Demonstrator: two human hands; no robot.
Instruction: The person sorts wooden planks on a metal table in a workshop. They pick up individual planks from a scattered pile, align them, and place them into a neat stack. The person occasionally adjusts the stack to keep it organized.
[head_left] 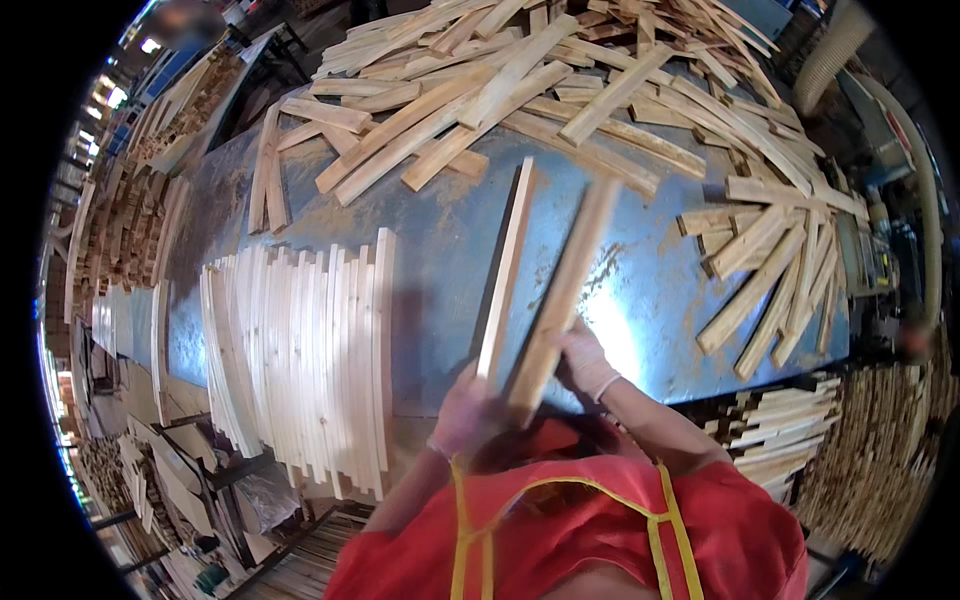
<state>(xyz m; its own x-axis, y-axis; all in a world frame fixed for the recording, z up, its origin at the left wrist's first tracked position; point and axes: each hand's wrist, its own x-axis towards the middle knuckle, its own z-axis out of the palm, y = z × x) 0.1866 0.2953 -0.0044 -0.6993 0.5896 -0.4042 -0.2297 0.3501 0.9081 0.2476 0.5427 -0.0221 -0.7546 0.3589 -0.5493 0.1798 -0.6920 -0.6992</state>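
My left hand [466,408], gloved and a little blurred, is closed at the near end of a pale wooden strip [508,265]. That strip points away from me over the blue metal table, with a dark shadow along its left side. My right hand [588,362], in a light glove, grips a wider wooden board [566,290] near its lower part. The board tilts up to the right, and its far end is smeared by motion. Left of my hands lies a row of pale wooden strips [318,365], side by side at the table's near edge.
A large loose heap of wooden boards [480,95] covers the far side of the table [440,240]. More boards [770,265] fan out at the right. Stacked strips stand below the right edge [785,420] and at the far left [125,225]. A ribbed hose [835,55] hangs at upper right.
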